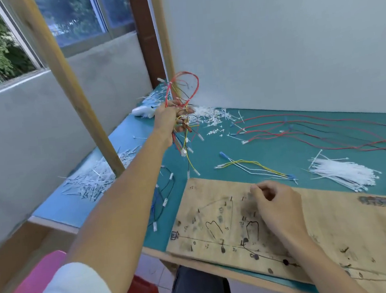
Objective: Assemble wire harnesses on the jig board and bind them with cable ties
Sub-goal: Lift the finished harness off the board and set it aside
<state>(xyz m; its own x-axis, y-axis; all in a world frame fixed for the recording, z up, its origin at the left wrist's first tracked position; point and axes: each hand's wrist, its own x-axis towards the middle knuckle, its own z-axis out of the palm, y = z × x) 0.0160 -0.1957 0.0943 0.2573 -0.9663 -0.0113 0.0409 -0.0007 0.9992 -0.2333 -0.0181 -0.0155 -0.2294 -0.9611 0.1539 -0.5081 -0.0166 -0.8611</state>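
Aloft, left hand (170, 120) fingers (181, 129) curl around the wire harness (184, 93).

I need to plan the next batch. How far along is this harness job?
Done, seemingly: trimmed tie offcuts lie heaped on the mat. In hand: the left hand holds a wire bundle aloft. Left: the jig board looks bare of wires under the right hand; loose red wires, yellow-white wires and fresh cable ties wait.

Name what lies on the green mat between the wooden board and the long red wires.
Head view: a short yellow-and-white wire set and a bundle of white cable ties lie there.
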